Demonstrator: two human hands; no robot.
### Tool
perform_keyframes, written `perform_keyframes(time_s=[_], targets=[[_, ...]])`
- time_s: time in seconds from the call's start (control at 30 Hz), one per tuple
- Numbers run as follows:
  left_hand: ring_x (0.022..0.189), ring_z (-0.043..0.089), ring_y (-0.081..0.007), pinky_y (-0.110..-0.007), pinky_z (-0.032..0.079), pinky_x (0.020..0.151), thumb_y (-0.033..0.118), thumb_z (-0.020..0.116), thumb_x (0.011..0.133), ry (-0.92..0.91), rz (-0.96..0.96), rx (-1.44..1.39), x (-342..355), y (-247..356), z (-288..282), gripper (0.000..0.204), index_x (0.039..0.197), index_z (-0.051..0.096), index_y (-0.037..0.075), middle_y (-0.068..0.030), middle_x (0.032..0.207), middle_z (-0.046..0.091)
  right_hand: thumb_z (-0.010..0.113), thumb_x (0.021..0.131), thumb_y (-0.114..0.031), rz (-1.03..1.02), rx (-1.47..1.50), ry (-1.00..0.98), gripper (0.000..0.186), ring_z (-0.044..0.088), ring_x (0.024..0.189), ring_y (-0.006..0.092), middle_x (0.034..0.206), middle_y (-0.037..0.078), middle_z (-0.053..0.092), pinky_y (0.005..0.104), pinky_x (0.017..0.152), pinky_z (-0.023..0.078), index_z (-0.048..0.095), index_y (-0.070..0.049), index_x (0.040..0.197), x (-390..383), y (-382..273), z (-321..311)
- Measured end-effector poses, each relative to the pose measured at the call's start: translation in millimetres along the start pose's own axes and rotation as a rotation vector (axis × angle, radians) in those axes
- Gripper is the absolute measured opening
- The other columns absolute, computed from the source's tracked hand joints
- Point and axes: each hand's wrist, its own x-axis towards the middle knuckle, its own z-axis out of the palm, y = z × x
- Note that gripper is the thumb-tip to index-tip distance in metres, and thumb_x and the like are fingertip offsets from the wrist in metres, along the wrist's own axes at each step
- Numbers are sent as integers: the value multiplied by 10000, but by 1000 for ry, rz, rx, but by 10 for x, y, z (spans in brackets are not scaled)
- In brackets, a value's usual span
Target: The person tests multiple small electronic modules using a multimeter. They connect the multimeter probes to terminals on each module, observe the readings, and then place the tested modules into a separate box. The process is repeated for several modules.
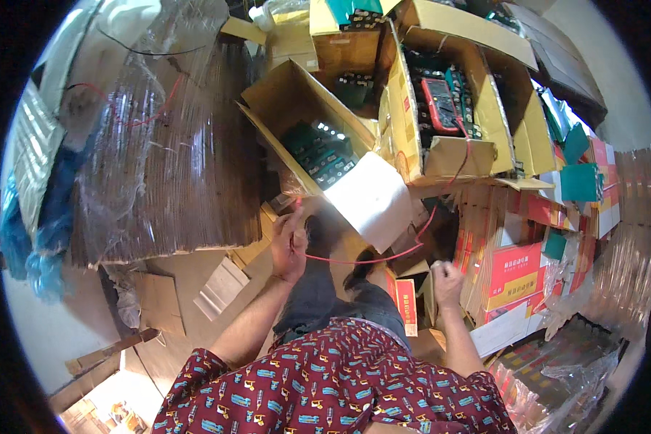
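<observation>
My left hand [289,246] is closed with fingers pinched on a red test probe [298,203], held near the front edge of an open, tilted cardboard box [271,145]. Dark green parts with metal terminals [322,155] lie inside that box. From the probe a red lead [369,260] loops across in front of me and up to a red multimeter [441,105], which rests on similar parts in another box. My right hand [447,283] is a fist beside the stacked red and yellow cartons; whatever it may hold is hidden.
On the left stands a tall stack of flat cardboard [166,173] under clear plastic film. Red, yellow and white cartons [510,275] are piled at the right. A white box flap [369,199] juts toward me. Plastic-wrapped dark goods [557,365] lie at the lower right.
</observation>
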Motion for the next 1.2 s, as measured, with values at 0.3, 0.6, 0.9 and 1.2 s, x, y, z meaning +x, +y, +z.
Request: perform_keyframes(time_s=[0.3, 0.6, 0.9, 1.2], targets=[[1106, 635, -399, -470, 529, 963, 59, 656, 934, -359, 37, 190, 919, -879, 658, 424, 1357, 641, 37, -214, 1205, 668, 479, 1073, -315, 319, 910, -299, 400, 628, 723, 132, 870, 53, 673, 302, 671, 529, 721, -2, 1015, 1207, -1108, 1241], [1173, 632, -411, -513, 536, 988, 110, 601, 985, -598, -200, 430, 1116, -1604, 811, 465, 1448, 569, 76, -215, 1263, 670, 679, 1035, -194, 190, 743, -305, 297, 734, 861, 155, 940, 86, 770, 311, 776, 598, 727, 29, 1225, 2206, -1222, 2594], [1059, 682, -370, -508, 561, 908, 149, 590, 998, -659, -322, 565, 1093, -1755, 1051, 505, 1501, 554, 148, -161, 1178, 721, 787, 914, -103, 30, 489, -287, 212, 718, 816, 145, 893, 111, 777, 308, 742, 567, 763, -3, 1099, 2466, -924, 3116], [1163, 671, -351, -487, 561, 970, 133, 638, 935, -696, -316, 516, 1130, -1781, 1085, 592, 1515, 521, 127, -162, 1258, 707, 770, 918, -152, -1, 400, -283, 240, 758, 844, 245, 933, 180, 781, 358, 773, 589, 765, -2, 1105, 2491, -970, 3099]])
